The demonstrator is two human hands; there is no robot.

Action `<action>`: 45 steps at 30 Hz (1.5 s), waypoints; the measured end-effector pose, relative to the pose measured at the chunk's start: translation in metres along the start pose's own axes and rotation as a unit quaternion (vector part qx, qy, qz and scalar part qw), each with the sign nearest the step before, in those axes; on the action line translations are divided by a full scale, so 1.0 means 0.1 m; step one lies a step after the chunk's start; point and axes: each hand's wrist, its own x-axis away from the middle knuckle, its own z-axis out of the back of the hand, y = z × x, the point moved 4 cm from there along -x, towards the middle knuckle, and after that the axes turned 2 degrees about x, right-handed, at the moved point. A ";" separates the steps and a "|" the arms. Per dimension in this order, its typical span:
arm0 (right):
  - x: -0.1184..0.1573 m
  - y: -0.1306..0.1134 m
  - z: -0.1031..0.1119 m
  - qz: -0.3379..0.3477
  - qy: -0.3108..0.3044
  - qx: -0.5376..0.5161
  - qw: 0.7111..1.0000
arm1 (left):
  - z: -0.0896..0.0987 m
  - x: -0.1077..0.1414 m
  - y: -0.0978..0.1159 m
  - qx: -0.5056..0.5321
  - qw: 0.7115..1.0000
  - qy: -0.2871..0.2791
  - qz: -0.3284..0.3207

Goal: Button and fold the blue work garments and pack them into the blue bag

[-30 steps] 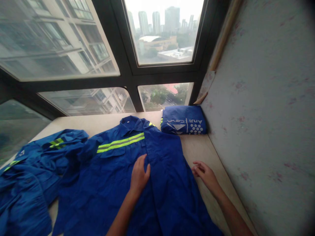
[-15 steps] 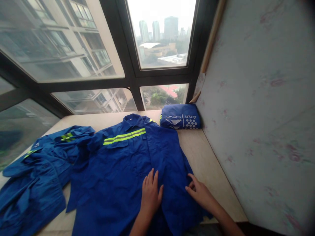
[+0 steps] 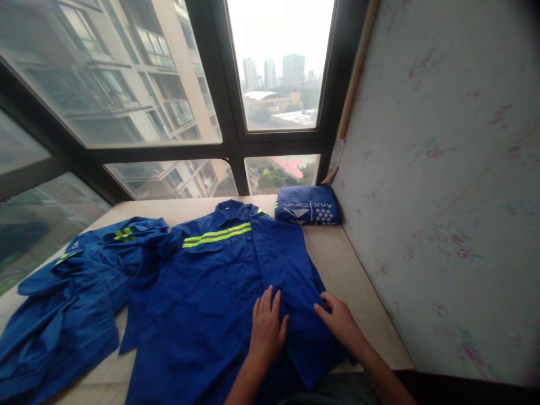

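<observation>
A blue work jacket [image 3: 189, 304] with a yellow-green and grey reflective chest stripe lies spread face up, collar toward the window. One of its sleeves [image 3: 280, 264] is folded in over the front. My left hand [image 3: 267, 323] rests on the jacket with fingers stretched out, palm down, beside that sleeve. At the jacket's right edge is my right hand [image 3: 340, 323], thumb on top of the cloth and fingers curled at the border, pinching it. Part of those fingers is hidden.
Another blue jacket [image 3: 80, 304] lies crumpled on the left, touching the spread one. A folded blue garment with white lettering [image 3: 307, 205] sits in the far right corner of the pale ledge [image 3: 354, 270]. Windows rise behind; a flowered wall [image 3: 439, 225] stands on the right.
My right hand has shifted slightly left and closed its fingers at the jacket's edge. My left hand stays flat on the cloth. The camera view has tilted a little.
</observation>
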 end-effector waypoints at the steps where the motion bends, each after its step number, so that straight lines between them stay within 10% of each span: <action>1: -0.01 -0.03 0.04 0.009 0.007 0.022 1.000 | -0.01 0.02 0.04 0.002 1.000 -0.001 -0.001; 11: 0.09 0.41 -0.07 -0.032 -0.037 0.012 0.999 | -0.11 0.26 0.17 0.000 1.000 -0.020 -0.012; 23: 0.14 0.34 0.02 0.024 -0.047 -0.001 0.999 | -0.14 0.31 0.16 -0.016 0.999 -0.036 -0.020; 33: 0.26 0.74 -0.03 -0.084 -0.045 -0.062 0.994 | 0.05 0.31 0.27 0.043 0.999 0.005 -0.026; 40: 0.33 0.83 -0.13 -0.097 -0.035 -0.004 0.995 | -0.17 0.66 0.73 0.086 0.970 -0.042 -0.224; 45: 0.28 0.84 -0.10 -0.078 -0.068 -0.016 0.995 | -0.33 0.74 0.74 0.057 0.971 -0.025 -0.229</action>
